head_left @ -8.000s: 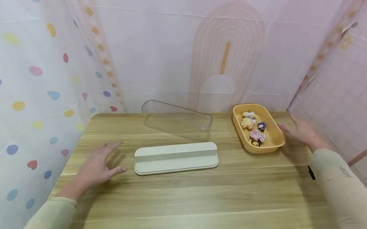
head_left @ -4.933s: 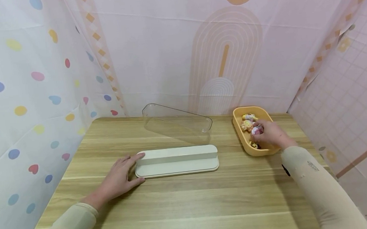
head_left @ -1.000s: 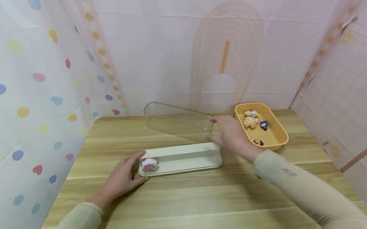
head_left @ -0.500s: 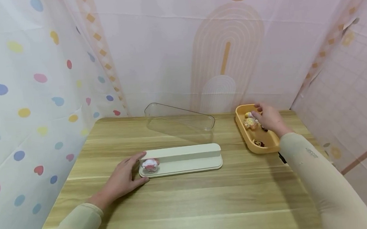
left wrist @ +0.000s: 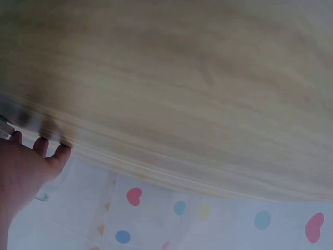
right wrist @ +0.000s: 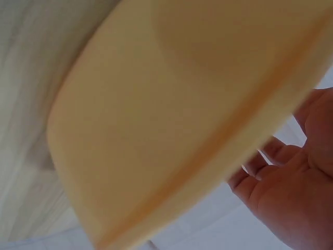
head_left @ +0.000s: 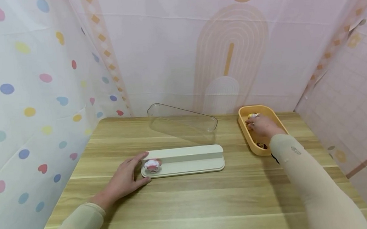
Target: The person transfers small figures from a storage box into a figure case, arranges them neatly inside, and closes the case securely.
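Yellow plastic fills your right wrist view: the outer wall of the small tub (right wrist: 156, 120) sits close against your right hand (right wrist: 291, 182), whose palm and loosely bent fingers show at the edge. From the head view your right hand (head_left: 261, 125) reaches down into that tub (head_left: 276, 118), over the little figures; one pale figure (head_left: 252, 115) peeks out just beyond your fingertips and a dark one (head_left: 262, 145) lies nearer your wrist. Whether your fingers have closed on anything inside, I cannot tell, since the back of your hand covers them.

Your left hand (head_left: 124, 179) lies flat on the wooden table (head_left: 190, 206), fingers straight and relaxed, thumb and forefinger touching the near end of the cream stepped base (head_left: 186, 160). A small pink and white figure (head_left: 152, 165) stands on the base's lower step, just beside your fingertips. In the left wrist view your hand (left wrist: 23, 166) appears at the edge with blurred wood grain above it.

Between your two hands and farther from you, a clear plastic cover (head_left: 184, 121) rests on the table, apart from the base.
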`<act>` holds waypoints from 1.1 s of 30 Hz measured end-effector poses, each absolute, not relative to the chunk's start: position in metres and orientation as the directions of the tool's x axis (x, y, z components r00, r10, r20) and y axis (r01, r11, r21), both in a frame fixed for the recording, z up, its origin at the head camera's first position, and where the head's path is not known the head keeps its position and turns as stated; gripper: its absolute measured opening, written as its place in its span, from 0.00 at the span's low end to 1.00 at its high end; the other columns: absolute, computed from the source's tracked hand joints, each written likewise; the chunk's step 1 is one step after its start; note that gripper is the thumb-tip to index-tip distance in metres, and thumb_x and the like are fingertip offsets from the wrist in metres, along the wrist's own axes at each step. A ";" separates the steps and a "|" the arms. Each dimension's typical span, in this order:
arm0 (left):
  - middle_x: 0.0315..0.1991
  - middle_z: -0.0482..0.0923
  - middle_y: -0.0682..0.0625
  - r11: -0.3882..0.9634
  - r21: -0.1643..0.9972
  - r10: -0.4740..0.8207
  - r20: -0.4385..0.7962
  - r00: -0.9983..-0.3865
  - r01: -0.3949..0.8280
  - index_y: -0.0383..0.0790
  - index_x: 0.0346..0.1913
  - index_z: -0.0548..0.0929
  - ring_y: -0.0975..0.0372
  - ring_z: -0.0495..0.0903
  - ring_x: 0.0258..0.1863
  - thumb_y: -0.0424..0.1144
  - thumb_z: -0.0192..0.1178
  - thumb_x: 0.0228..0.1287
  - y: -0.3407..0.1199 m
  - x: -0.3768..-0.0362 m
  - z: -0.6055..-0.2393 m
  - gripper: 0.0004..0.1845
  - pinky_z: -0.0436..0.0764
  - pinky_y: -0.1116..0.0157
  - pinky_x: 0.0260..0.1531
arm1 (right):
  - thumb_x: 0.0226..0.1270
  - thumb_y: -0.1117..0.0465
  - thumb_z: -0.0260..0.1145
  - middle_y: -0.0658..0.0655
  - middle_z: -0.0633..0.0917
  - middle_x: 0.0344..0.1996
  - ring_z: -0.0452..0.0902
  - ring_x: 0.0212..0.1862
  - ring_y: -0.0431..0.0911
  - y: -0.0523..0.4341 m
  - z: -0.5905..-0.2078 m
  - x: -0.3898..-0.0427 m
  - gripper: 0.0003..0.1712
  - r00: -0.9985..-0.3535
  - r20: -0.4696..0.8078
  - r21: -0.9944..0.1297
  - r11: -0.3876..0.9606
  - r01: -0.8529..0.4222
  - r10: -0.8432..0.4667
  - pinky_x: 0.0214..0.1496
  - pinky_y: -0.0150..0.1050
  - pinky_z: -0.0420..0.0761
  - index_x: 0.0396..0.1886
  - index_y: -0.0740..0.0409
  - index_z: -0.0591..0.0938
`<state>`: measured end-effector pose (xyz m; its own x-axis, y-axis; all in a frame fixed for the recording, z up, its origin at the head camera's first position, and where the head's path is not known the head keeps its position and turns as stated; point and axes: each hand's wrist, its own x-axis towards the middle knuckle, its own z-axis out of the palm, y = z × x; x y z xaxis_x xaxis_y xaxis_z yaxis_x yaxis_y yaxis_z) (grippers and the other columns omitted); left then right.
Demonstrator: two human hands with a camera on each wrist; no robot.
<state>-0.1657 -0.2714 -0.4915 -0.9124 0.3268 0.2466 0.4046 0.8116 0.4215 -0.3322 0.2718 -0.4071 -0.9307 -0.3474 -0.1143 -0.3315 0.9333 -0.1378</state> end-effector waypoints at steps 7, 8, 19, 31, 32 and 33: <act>0.70 0.80 0.38 0.808 0.415 0.332 0.265 -0.905 0.418 0.48 0.81 0.67 0.34 0.78 0.67 0.49 0.82 0.58 -0.270 -0.165 -0.491 0.51 0.71 0.31 0.67 | 0.80 0.65 0.62 0.70 0.88 0.56 0.79 0.64 0.69 0.276 -0.409 -0.328 0.13 -0.933 -0.059 -0.211 0.918 -0.337 -0.356 0.70 0.63 0.77 0.55 0.62 0.89; 0.70 0.80 0.37 0.808 0.415 0.331 0.266 -0.905 0.417 0.47 0.81 0.67 0.34 0.78 0.67 0.48 0.83 0.57 -0.270 -0.165 -0.491 0.51 0.71 0.31 0.68 | 0.78 0.66 0.64 0.69 0.88 0.56 0.80 0.64 0.69 0.279 -0.410 -0.329 0.12 -0.932 -0.049 -0.222 0.914 -0.341 -0.360 0.70 0.62 0.78 0.52 0.61 0.89; 0.72 0.79 0.38 0.810 0.421 0.330 0.247 -0.911 0.408 0.48 0.82 0.66 0.35 0.78 0.68 0.48 0.82 0.57 -0.271 -0.165 -0.491 0.52 0.71 0.32 0.69 | 0.74 0.64 0.65 0.74 0.85 0.51 0.84 0.52 0.65 0.295 -0.416 -0.329 0.29 -0.958 -0.066 -0.355 0.904 -0.238 -0.278 0.57 0.60 0.83 0.70 0.74 0.74; 0.72 0.78 0.38 0.807 0.422 0.333 0.254 -0.908 0.414 0.48 0.82 0.65 0.35 0.78 0.68 0.48 0.82 0.58 -0.272 -0.165 -0.492 0.52 0.71 0.32 0.68 | 0.78 0.50 0.66 0.81 0.82 0.61 0.81 0.59 0.68 0.302 -0.420 -0.325 0.39 -0.967 -0.172 -0.410 0.906 -0.103 -0.188 0.68 0.63 0.78 0.70 0.81 0.73; 0.73 0.78 0.38 0.807 0.424 0.331 0.251 -0.910 0.411 0.49 0.82 0.65 0.35 0.78 0.68 0.48 0.82 0.57 -0.272 -0.166 -0.492 0.52 0.71 0.32 0.69 | 0.79 0.49 0.65 0.81 0.81 0.63 0.80 0.60 0.67 0.303 -0.421 -0.325 0.40 -0.965 -0.190 -0.421 0.903 -0.087 -0.181 0.70 0.63 0.77 0.71 0.81 0.71; 0.73 0.78 0.38 0.807 0.424 0.330 0.250 -0.910 0.410 0.49 0.82 0.65 0.35 0.77 0.68 0.48 0.82 0.58 -0.272 -0.166 -0.492 0.52 0.71 0.32 0.69 | 0.79 0.48 0.65 0.81 0.80 0.63 0.80 0.59 0.66 0.303 -0.421 -0.325 0.42 -0.963 -0.203 -0.429 0.900 -0.077 -0.180 0.71 0.63 0.76 0.72 0.82 0.70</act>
